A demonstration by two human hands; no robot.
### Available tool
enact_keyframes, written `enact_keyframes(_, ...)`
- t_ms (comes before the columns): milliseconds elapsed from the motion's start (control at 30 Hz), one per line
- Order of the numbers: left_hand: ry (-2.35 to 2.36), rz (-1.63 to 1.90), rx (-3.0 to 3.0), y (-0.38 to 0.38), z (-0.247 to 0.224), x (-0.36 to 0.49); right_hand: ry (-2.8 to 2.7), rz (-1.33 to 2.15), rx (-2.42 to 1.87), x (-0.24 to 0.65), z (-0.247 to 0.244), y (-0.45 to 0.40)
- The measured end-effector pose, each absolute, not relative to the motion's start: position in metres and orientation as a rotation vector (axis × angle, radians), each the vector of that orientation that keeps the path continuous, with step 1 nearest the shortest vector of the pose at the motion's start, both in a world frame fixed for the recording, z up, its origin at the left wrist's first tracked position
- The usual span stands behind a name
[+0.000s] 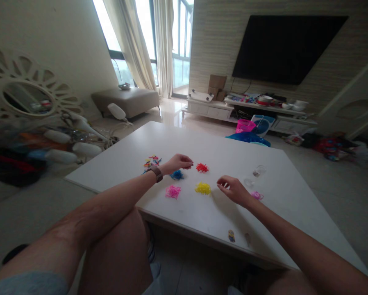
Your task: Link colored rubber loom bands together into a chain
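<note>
Sitting low before the white counter [288, 192], you have your knees nearest the lens and both forearms reaching out over its near edge.

Item, near edge: a small yellow figure sticker [231, 235], well apart from the work.

Item, right hand [233, 190]: fingers curled loosely, tips drawn together as if pinching — whether anything sits between them is too small to tell. It hovers just right of the yellow pile [203, 188]. A pink looped bit [257, 195] lies just beside the wrist.

Item, pink pile [173, 191]: left of the yellow, below your left forearm.

Item, left hand [179, 162], with a dark watch [156, 173] at the wrist: fingers closed to a pinch pointing right, toward the red pile [202, 167]; contents not visible. The blue pile [177, 175] sits directly under it.

Item, mixed-colour heap [151, 162]: unsorted, behind the left wrist.

Item, two small clear cups [259, 170]: right of the piles, apart from both hands.

Handling note: these bits look tiny and springy, so in my judgement you do best pinching one at a time, lowering it onto its colour before releasing — and keeping your forearms lifted off the blue and pink piles.

Beyond: television [282, 47], low cabinet [211, 108], pink basket [244, 125].
</note>
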State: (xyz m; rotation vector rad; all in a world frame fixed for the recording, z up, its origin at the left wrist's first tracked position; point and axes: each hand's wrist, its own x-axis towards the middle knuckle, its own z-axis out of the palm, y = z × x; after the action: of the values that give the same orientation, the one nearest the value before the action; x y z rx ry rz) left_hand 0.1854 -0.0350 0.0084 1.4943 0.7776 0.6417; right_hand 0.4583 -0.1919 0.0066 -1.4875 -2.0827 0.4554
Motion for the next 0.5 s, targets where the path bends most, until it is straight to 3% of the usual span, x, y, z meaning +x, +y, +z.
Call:
enact_keyframes(267,0.518,0.428,1.627,-0.099,0.027,0.224,-1.846,0.522,-1.342,0.425,0.037,-0.209)
enact_keyframes(500,0.474,0.398,1.617,-0.110,0.029,0.234,-1.844,0.484,-1.286,0.424,0.037,-0.211)
